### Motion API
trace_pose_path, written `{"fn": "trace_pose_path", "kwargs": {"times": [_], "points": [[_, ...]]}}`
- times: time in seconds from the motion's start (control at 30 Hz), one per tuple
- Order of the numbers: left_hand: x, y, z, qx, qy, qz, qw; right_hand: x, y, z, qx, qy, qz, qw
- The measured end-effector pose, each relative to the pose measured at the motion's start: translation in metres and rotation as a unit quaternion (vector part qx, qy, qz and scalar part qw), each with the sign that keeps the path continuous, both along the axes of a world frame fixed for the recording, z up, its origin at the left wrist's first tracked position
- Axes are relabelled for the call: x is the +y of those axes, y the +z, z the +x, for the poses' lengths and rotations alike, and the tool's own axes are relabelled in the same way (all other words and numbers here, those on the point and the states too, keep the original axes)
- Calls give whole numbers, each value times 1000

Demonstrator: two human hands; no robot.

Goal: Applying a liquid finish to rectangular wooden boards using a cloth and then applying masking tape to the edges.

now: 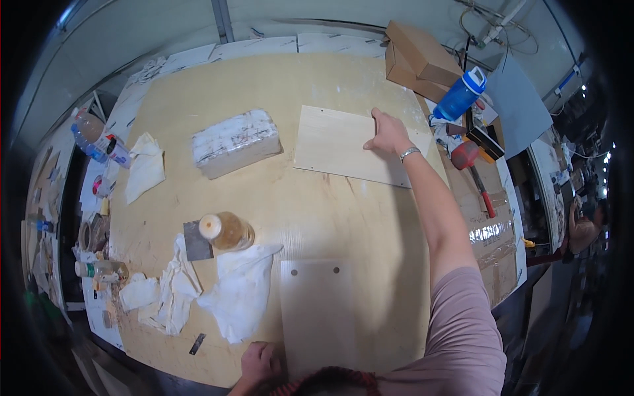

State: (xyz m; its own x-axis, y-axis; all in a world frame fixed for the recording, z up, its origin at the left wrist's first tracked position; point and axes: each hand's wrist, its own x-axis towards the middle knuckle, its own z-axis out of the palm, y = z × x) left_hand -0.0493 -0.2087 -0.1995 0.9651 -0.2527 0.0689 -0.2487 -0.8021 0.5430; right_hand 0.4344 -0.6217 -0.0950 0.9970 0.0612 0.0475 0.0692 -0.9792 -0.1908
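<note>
Plywood panel, pale, rectangular, lies flat on the table just right of the wrapped white block. Right hand reaches out to its far right corner; grip spread flat on the panel's top edge, thumb down on the face, not clamped around it. Left hand rests curled at the table's near edge, touching the corner of a second panel with two small holes; whether it grips anything cannot be told.

Handling note: a thin sheet like this likely slides best with the palm pressing evenly, kept clear of the block.

Surface: large wooden sheet, smeared and dusty. Near the block: a jar of amber liquid, white rags, a scraper. Beyond the panel: cardboard boxes, a blue bottle, a red-handled hammer. Cluttered workshop around.
</note>
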Motion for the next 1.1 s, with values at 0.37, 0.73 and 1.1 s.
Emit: {"fn": "trace_pose_path", "kwargs": {"times": [0.37, 0.73, 1.1], "points": [[2, 9, -8, -52, -2, -57, 997, -20, 64, -231, 52, -92, 346, 932], [18, 38, 9, -15, 82, -283, 956, 92, 69, -443, 138, -153, 667, 716], [118, 133, 48, 144, 7, -471, 870, 226, 62, -532, 107, -178, 577, 790]]}}
